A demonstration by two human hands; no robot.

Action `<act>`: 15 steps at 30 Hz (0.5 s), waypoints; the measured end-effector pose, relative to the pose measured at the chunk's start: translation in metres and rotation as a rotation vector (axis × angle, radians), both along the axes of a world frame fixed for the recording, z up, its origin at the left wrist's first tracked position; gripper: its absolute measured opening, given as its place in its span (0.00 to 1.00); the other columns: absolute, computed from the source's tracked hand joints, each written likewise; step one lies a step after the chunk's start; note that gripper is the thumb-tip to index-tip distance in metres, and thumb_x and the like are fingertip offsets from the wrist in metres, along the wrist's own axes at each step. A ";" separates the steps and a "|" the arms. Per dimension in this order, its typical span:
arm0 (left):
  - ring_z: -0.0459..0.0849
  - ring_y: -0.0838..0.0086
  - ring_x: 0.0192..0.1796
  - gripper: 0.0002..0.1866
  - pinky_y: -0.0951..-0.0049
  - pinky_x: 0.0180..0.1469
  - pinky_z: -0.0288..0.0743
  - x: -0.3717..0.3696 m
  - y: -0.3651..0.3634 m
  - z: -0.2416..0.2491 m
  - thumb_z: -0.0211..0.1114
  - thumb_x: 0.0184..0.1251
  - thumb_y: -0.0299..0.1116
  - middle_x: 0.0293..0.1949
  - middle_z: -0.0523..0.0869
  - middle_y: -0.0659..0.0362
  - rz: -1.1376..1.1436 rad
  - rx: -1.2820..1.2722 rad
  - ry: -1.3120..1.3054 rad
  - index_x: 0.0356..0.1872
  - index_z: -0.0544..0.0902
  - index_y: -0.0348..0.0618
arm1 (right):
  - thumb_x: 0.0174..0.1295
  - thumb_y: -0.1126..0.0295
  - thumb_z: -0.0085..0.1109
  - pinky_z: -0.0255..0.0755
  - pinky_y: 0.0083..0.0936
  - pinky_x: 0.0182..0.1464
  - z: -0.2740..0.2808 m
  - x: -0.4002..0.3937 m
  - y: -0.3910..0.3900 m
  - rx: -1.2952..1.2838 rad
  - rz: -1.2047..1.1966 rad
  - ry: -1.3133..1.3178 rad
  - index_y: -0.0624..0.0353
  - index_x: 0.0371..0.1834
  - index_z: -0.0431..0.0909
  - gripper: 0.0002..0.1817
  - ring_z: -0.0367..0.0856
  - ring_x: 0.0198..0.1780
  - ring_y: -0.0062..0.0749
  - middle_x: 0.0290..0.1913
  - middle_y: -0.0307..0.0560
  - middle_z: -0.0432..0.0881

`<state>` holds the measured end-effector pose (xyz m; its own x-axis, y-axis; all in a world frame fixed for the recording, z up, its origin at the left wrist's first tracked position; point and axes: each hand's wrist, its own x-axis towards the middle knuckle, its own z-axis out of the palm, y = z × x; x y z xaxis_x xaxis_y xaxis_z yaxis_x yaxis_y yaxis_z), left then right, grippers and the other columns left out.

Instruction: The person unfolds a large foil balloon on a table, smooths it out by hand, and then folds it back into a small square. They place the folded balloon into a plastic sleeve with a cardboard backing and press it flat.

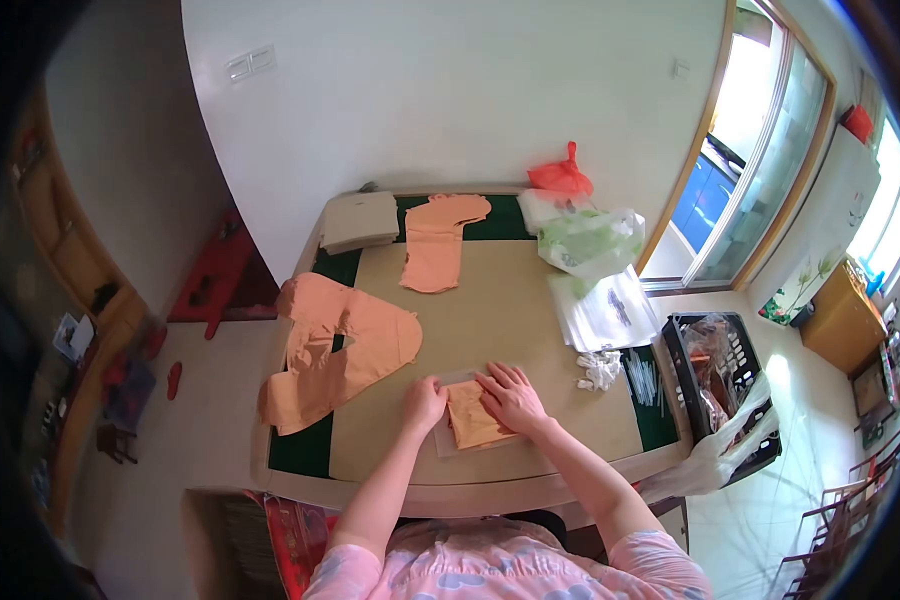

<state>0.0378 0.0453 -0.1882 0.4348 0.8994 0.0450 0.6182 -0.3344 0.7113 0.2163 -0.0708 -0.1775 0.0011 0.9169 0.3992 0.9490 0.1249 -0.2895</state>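
A folded orange cloth [473, 425] lies in front of me on the tan table covering, on top of a pale flat sheet [447, 440] that shows at its left and bottom edges. My left hand [426, 404] is closed at the upper left corner of the sheet, beside the cloth; what its fingers grip is too small to make out. Spread fingers of my right hand [513, 400] rest flat on the cloth's upper right part. Another orange cloth piece [355, 345] is spread at the left, and a smaller orange piece [436, 245] lies at the back.
Beige stacked sheets [358, 220] are at the back left. A red bag [562, 178], a green and white plastic bag [592, 242], clear bags [610, 310], a white crumpled bundle [599, 370] and thin strips [644, 380] line the right. A black crate [722, 385] stands beyond the table's right edge.
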 end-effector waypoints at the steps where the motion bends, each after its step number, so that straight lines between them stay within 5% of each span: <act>1: 0.82 0.53 0.43 0.11 0.57 0.47 0.76 0.002 0.003 0.001 0.66 0.58 0.36 0.36 0.85 0.47 -0.019 0.041 0.049 0.37 0.83 0.38 | 0.65 0.59 0.53 0.56 0.42 0.69 -0.001 0.000 0.000 -0.001 0.001 -0.001 0.52 0.62 0.73 0.23 0.65 0.68 0.47 0.65 0.54 0.70; 5: 0.83 0.53 0.42 0.13 0.59 0.48 0.76 0.015 0.018 0.006 0.66 0.60 0.40 0.37 0.85 0.47 -0.082 0.028 0.183 0.33 0.84 0.38 | 0.66 0.59 0.53 0.56 0.42 0.69 0.000 0.001 0.000 -0.003 -0.004 0.003 0.52 0.63 0.72 0.23 0.65 0.68 0.48 0.65 0.54 0.70; 8: 0.86 0.57 0.40 0.13 0.60 0.43 0.80 0.022 0.024 0.019 0.66 0.61 0.37 0.37 0.85 0.49 -0.084 -0.265 0.134 0.40 0.81 0.38 | 0.66 0.58 0.52 0.56 0.42 0.69 0.002 0.000 -0.001 -0.015 -0.010 0.034 0.53 0.64 0.71 0.24 0.65 0.68 0.48 0.65 0.55 0.70; 11: 0.87 0.63 0.38 0.15 0.62 0.36 0.84 0.017 0.019 0.026 0.64 0.62 0.29 0.37 0.84 0.51 -0.064 -0.624 -0.078 0.49 0.76 0.40 | 0.66 0.57 0.52 0.56 0.42 0.69 -0.002 0.001 0.000 -0.011 -0.012 0.033 0.54 0.65 0.70 0.25 0.64 0.68 0.49 0.66 0.55 0.69; 15: 0.86 0.66 0.36 0.21 0.63 0.32 0.84 0.017 0.027 -0.006 0.63 0.63 0.25 0.37 0.83 0.50 -0.042 -0.767 -0.303 0.56 0.69 0.42 | 0.67 0.56 0.51 0.52 0.47 0.71 0.000 0.001 0.000 -0.016 -0.027 0.042 0.49 0.66 0.70 0.25 0.63 0.70 0.47 0.67 0.53 0.69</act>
<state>0.0550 0.0721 -0.1945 0.5367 0.7111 -0.4543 0.3604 0.2936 0.8854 0.2172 -0.0707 -0.1779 0.0422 0.9224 0.3838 0.9390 0.0945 -0.3305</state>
